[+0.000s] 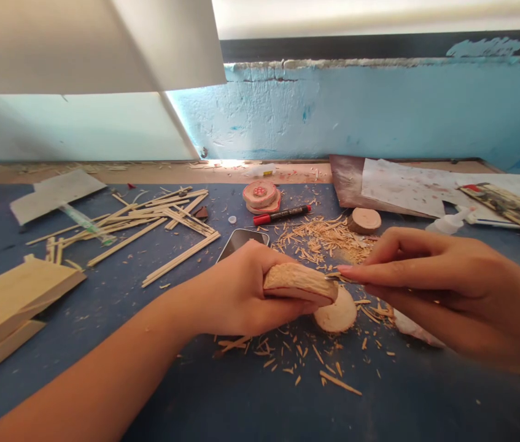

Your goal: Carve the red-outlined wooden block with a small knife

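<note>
My left hand [245,285] grips a wood slice [301,283], its fingers wrapped round the near end. The slice is held on its side above the table, with its rough pale rim turned up and a reddish line along its lower edge. My right hand [430,282] pinches a small thin blade [333,277] between thumb and fingers. The blade's tip touches the right end of the slice's rim; most of it is hidden by the fingers. Just beneath lies a second pale wood slice [337,309]. Shavings [322,236] are scattered around both hands.
Behind the hands lie a phone [240,239], a red marker [282,215], stacked red-marked wood slices [260,195] and a small wood round [364,221]. Thin sticks [149,221] and wooden boards [15,294] are on the left. Papers [407,181] and a white glue bottle [448,222] are at right.
</note>
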The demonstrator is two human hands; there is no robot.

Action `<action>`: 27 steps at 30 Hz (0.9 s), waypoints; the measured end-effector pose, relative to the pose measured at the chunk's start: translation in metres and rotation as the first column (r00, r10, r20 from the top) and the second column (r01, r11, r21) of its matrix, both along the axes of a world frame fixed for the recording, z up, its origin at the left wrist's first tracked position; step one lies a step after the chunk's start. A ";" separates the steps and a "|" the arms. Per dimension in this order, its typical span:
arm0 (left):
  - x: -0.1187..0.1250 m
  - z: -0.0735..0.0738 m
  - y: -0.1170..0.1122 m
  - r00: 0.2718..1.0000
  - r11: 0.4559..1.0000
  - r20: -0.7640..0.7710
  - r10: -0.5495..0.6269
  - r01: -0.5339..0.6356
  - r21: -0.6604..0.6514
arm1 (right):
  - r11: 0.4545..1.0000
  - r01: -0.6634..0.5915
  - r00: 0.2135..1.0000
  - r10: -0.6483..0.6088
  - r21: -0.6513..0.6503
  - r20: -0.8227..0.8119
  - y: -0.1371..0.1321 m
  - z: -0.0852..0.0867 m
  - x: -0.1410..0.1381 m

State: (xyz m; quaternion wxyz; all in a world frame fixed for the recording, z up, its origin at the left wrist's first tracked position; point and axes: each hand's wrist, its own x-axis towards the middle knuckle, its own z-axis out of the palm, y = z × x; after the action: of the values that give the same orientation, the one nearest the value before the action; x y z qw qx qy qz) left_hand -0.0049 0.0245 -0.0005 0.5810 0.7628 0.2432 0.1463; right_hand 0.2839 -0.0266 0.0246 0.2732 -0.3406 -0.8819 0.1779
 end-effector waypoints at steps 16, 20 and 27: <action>-0.002 0.002 -0.002 0.997 0.999 -0.066 0.043 -0.041 0.032 | 1.000 -0.003 0.990 -0.001 -0.026 -0.140 0.008 -0.028 -0.006; -0.001 0.002 -0.003 0.997 0.998 -0.060 0.040 -0.038 0.045 | 0.999 0.006 0.986 -0.012 -0.039 -0.164 0.006 -0.028 -0.010; 0.002 0.002 -0.005 0.999 0.992 -0.033 0.005 -0.001 0.124 | 0.992 0.033 0.949 -0.068 -0.118 -0.308 -0.006 -0.022 -0.031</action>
State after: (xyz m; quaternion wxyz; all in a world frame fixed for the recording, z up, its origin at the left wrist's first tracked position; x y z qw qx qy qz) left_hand -0.0027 0.0200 0.0015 0.5280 0.7995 0.2442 0.1495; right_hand 0.2531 -0.0324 0.0026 0.3938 -0.3457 -0.8075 0.2710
